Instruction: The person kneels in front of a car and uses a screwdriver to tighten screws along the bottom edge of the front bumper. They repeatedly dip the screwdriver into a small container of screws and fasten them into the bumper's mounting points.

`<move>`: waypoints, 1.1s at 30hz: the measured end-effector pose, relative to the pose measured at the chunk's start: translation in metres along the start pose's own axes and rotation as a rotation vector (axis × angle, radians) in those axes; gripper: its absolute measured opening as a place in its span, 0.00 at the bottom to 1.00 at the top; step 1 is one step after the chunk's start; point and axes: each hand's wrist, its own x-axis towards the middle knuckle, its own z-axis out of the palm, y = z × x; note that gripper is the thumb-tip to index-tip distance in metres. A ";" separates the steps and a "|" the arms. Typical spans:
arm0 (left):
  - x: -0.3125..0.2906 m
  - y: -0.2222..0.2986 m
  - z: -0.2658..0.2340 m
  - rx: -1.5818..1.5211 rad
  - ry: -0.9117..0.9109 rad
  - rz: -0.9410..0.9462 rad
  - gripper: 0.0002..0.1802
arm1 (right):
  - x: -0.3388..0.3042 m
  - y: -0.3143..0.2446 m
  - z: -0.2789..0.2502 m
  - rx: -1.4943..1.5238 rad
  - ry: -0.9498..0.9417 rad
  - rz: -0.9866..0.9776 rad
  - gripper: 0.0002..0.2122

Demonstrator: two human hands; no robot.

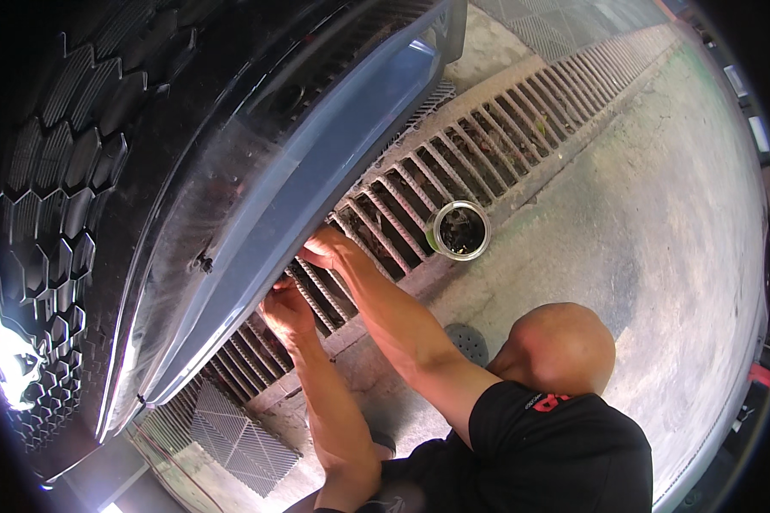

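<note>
Neither of my hands shows in the head view. A co-worker in a black T-shirt (556, 453) crouches at the lower right, with both bare arms stretched toward the car's front bumper (171, 205). One co-worker's hand (322, 246) reaches under the lower edge of the blue-grey bumper trim (316, 171). The other co-worker's hand (286, 309) is at the same edge, nearer the lower left. Fingertips are partly hidden by the trim, and I cannot make out what they hold, if anything. A round clear container (462, 231) with small dark pieces inside stands beside the drain grate.
A metal drain grate (453, 162) runs diagonally under the bumper, with debris between its bars. Grey ribbed floor tiles (239, 436) lie at the lower left. A dark honeycomb grille (60, 205) fills the left side. Worn concrete floor (642, 205) stretches to the right.
</note>
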 end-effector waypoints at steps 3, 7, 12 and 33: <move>0.021 -0.008 0.000 -0.054 0.034 -0.028 0.17 | 0.002 0.002 -0.012 0.020 0.034 0.010 0.25; 0.059 -0.001 -0.039 -0.101 -0.169 -0.099 0.23 | 0.005 0.007 -0.004 0.071 -0.033 0.016 0.20; 0.103 -0.003 -0.059 0.116 -0.363 -0.068 0.25 | 0.012 0.010 -0.004 0.117 -0.027 0.051 0.14; 0.094 -0.006 -0.107 -0.076 -0.168 -0.538 0.16 | 0.029 0.042 -0.024 0.180 -0.062 0.103 0.13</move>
